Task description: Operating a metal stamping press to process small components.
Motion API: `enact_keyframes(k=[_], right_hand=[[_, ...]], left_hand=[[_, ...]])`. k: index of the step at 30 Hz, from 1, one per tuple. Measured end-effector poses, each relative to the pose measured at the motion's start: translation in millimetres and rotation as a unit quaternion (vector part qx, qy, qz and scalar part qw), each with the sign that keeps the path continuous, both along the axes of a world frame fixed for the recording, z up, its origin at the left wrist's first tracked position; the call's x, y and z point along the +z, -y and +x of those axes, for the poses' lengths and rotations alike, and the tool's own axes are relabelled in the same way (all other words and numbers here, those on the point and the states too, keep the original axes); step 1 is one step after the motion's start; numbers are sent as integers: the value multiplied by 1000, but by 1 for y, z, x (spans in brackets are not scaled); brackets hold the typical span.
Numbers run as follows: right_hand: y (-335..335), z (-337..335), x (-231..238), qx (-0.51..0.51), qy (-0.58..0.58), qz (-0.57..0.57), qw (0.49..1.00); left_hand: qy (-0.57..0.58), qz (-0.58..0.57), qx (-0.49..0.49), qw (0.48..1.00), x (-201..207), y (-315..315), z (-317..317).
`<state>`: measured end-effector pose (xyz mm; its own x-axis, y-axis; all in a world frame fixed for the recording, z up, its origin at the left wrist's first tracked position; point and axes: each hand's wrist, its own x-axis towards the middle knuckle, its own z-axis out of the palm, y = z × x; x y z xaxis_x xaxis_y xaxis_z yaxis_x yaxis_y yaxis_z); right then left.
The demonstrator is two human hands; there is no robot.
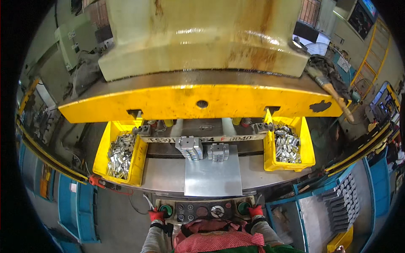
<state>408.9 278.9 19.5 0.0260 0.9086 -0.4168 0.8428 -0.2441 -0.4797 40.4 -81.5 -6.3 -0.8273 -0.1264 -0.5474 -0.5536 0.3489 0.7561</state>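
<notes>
Well, taking the silvery plate (213, 181) as my dial's centre, I begin with a blue rack (76, 211) on the floor between eight and nine o'clock. The left yellow bin (138, 166), at nine on the worktop (164, 173), holds a heap of small metal parts (120, 158). At eight I find the left hand (156, 216), red-gloved, just beside the left green button (166, 211); I cannot tell whether its fingers are spread or pressed together. Two stacks of metal pieces (190, 148) stand at the plate's far end, eleven and twelve o'clock, and the dark control panel (196, 205) lies at six. Above them, the yellow press beam (168, 103) spans my view and covers what is behind it. Between four and five, the right hand (255, 211) is near the right green button (244, 208), its finger state equally unreadable to me. The right yellow bin (291, 166), also heaped, sits near three, a wooden-handled brush (335, 95) at two.
</notes>
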Motion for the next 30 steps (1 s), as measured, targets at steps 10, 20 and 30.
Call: enact_keyframes(k=[10,20,30], right_hand=[[-10,20,-13,7,-56,-47,997],[-74,-72,269,-71,-413,114,901],[-171,-379,337,363,-390,72,843]], left_hand=[[23,-111,-79,990,51,-17,14],[-164,224,49,959,286,-79,3],[-115,286,-385,870,399,-351,-100]])
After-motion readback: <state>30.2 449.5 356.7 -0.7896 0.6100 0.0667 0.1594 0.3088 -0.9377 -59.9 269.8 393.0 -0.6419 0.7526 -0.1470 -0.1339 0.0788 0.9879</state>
